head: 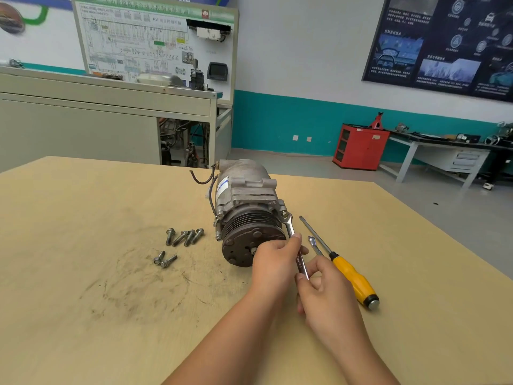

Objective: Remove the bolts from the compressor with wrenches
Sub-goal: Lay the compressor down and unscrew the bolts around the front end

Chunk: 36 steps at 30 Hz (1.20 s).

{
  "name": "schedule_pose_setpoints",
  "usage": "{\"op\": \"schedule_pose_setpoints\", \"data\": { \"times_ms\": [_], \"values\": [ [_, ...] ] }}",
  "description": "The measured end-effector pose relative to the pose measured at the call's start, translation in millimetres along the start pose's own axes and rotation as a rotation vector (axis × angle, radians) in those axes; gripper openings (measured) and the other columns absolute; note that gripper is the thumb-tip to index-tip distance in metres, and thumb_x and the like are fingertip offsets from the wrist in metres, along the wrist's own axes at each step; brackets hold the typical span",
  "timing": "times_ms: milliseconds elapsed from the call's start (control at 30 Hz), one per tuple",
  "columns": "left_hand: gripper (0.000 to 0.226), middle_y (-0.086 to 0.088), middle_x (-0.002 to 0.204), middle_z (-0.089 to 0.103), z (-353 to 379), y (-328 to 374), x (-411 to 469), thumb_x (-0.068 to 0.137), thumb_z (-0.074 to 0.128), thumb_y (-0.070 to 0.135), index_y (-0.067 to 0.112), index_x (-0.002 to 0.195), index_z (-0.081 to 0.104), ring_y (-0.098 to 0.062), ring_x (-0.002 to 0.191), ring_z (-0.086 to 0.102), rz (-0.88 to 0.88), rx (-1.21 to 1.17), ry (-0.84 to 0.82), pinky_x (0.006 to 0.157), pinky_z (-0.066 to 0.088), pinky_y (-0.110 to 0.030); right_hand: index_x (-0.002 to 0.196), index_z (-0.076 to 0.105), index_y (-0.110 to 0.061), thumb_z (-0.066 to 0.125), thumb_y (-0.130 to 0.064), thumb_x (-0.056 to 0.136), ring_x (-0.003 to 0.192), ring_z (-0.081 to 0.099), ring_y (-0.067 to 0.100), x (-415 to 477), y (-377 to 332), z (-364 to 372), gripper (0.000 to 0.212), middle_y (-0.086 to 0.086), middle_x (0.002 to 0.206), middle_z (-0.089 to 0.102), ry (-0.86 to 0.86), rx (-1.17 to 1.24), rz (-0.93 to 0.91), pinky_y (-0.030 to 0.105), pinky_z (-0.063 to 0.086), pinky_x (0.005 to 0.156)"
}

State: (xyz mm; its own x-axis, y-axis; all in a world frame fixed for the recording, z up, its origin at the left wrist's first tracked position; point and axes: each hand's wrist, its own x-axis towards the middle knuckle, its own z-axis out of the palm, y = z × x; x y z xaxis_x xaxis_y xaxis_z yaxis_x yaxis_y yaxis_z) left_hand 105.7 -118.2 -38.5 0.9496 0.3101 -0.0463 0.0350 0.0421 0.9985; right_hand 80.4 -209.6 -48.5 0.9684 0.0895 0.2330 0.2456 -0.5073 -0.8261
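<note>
While wrench sits on a bolt of compressor, L hand & R hand both grip its shaft.

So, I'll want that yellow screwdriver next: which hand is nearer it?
Right. Both hold the wrench, but the right hand lies just beside the screwdriver; the left hand is farther left, by the compressor.

The bench is a flat board of pale tan wood, with dark scuffs and ring-shaped marks on its left half. A grey metal compressor lies on its side on it, with the black grooved pulley toward the viewer. To the left lie four silver flanged bolts and, nearer, two more bolts. To the right lie a slim silver wrench (only its head shows) and a screwdriver with yellow and black handle.
</note>
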Motion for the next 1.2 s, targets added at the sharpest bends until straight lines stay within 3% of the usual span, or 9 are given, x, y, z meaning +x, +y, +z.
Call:
{"op": "schedule_pose_setpoints", "data": {
  "times_ms": [100,167,267,467,600,733,867,1000,1200],
  "values": [
    [0.036,0.009,0.032,0.041,0,-2,1,0.089,0.059,0.042,0.016,0.066,0.07,-0.003,0.033,0.036,0.065,0.066,0.014,0.048,0.031,-0.024,0.075,0.042,-0.02,0.054,-0.016,0.092,0.051,0.047,0.015,1,1,-2,0.021,0.003,0.059,0.057,0.026,-0.129,-0.067,0.024,0.037,0.048],
    [0.037,0.009,0.033,0.041,0,-3,2,0.09,0.057,0.042,0.016,0.068,0.072,-0.003,0.033,0.036,0.114,0.125,0.022,0.048,0.03,-0.024,0.08,0.036,-0.025,0.054,-0.017,0.092,0.047,0.039,0.004,0,0,-2,0.023,-0.007,0.055,0.046,0.068,-0.222,-0.127,0.011,0.034,0.041],
    [0.04,0.006,0.041,0.038,2,-6,4,0.095,0.05,0.038,0.02,0.066,0.07,-0.005,0.036,0.033,0.145,0.169,0.019,0.049,0.028,-0.026,0.082,0.035,-0.027,0.055,-0.016,0.09,0.044,0.034,0.005,-1,-1,-5,0.024,-0.009,0.05,0.037,0.107,-0.302,-0.165,0.007,0.037,0.049],
    [0.044,-0.001,0.054,0.038,6,-7,9,0.099,0.041,0.033,0.019,0.07,0.072,-0.013,0.052,0.036,0.113,0.114,-0.042,0.057,0.029,-0.029,0.072,0.054,-0.008,0.052,-0.019,0.093,0.045,0.034,0.011,10,5,-11,0.024,-0.006,0.045,0.04,-0.016,0.006,0.047,0.025,0.028,0.046],
    [0.047,0.009,0.041,0.035,7,-6,9,0.1,0.037,0.034,0.014,0.075,0.071,-0.007,0.041,0.033,0.057,0.032,-0.107,0.054,0.028,-0.028,0.073,0.055,-0.011,0.051,-0.012,0.093,0.032,0.04,0.015,10,1,-18,0.021,0.0,0.039,0.048,-0.035,0.202,0.089,0.021,0.034,0.038],
    [0.049,0.008,0.045,0.032,8,-5,9,0.099,0.04,0.039,0.001,0.08,0.066,-0.011,0.045,0.028,0.053,0.021,-0.097,0.055,0.024,-0.029,0.067,0.054,-0.018,0.054,-0.011,0.09,0.031,0.039,0.013,9,0,-20,0.025,-0.001,0.039,0.047,0.048,0.188,0.038,0.02,0.035,0.037],
    [0.047,-0.009,0.062,0.03,7,-6,7,0.089,0.053,0.05,0.007,0.069,0.059,-0.018,0.057,0.026,0.143,0.118,-0.009,0.06,0.021,-0.031,0.064,0.049,-0.026,0.06,-0.012,0.087,0.041,0.043,0.006,9,0,-17,0.029,-0.005,0.046,0.047,0.159,-0.006,-0.073,0.015,0.032,0.042],
    [0.038,-0.01,0.064,0.034,6,-4,7,0.09,0.054,0.042,0.01,0.072,0.063,-0.019,0.062,0.029,0.17,0.154,-0.021,0.063,0.024,-0.031,0.072,0.048,-0.03,0.059,-0.016,0.088,0.044,0.045,0.003,4,1,-12,0.024,-0.011,0.048,0.044,0.222,-0.159,-0.16,0.013,0.037,0.052],
    [0.042,0.001,0.044,0.046,8,-3,7,0.097,0.043,0.028,0.017,0.065,0.068,-0.013,0.046,0.047,0.112,0.101,-0.067,0.059,0.034,-0.029,0.074,0.063,-0.01,0.042,-0.018,0.096,0.04,0.028,0.006,9,-2,-13,0.032,-0.011,0.036,0.034,0.004,0.212,0.12,0.021,0.022,0.044]
  ]
}}
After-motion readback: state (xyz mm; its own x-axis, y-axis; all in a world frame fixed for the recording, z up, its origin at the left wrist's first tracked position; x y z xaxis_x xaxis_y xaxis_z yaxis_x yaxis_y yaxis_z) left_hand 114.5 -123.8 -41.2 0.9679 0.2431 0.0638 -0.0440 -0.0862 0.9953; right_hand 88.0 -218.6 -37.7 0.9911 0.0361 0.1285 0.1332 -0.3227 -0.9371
